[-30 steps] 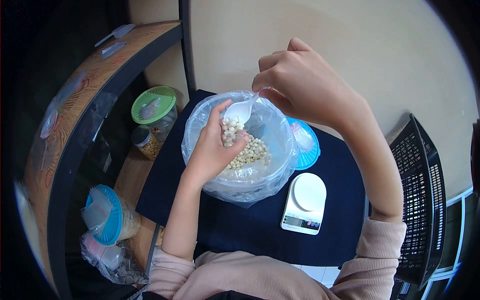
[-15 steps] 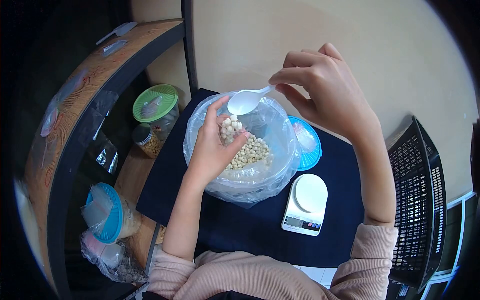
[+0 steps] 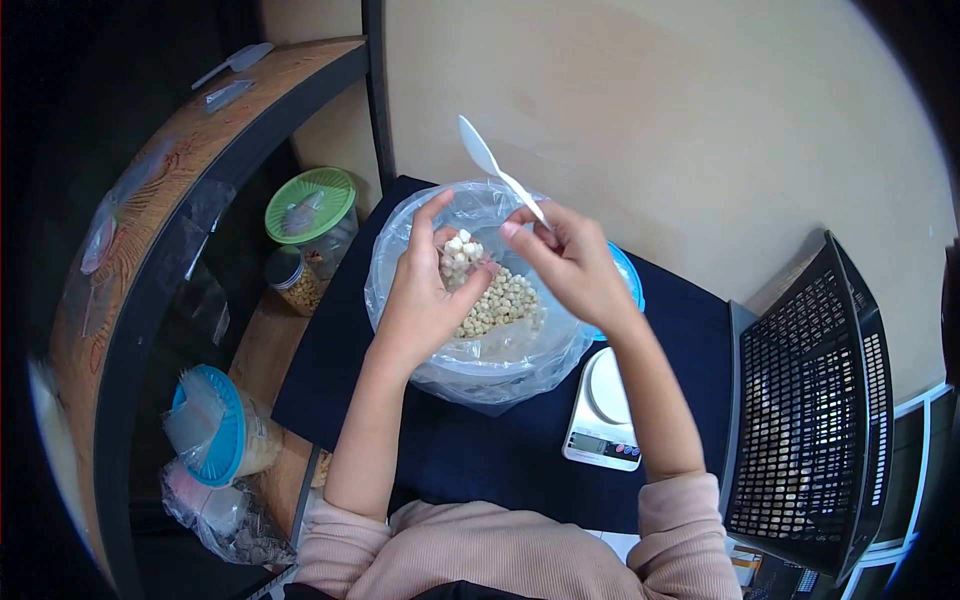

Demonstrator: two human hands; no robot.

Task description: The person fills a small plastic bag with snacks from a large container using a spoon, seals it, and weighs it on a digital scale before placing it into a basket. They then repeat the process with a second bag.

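Observation:
My left hand (image 3: 425, 290) is curled around a small clear plastic bag of pale, round pieces (image 3: 462, 252), held over the tub. Between the thumb and fingers of my right hand (image 3: 570, 262) is the handle of a white plastic spoon (image 3: 480, 148). Its bowl points up and away, edge-on to me, so whether anything lies in it does not show. Below both hands stands a round tub lined with a clear plastic bag (image 3: 500, 375). More of the pale pieces (image 3: 505, 305) lie heaped inside it, partly hidden by my left hand.
A white digital scale (image 3: 603, 415) sits on the dark cloth (image 3: 470, 460). Behind my right forearm is a blue lid (image 3: 628, 280). A black crate (image 3: 810, 410) stands at the right. Lidded containers (image 3: 312, 205) and a wooden shelf (image 3: 150, 170) line the left side.
My right hand has moved down and left, close to my left hand. The spoon has swung from level above the small bag to pointing upward. My left hand has barely moved.

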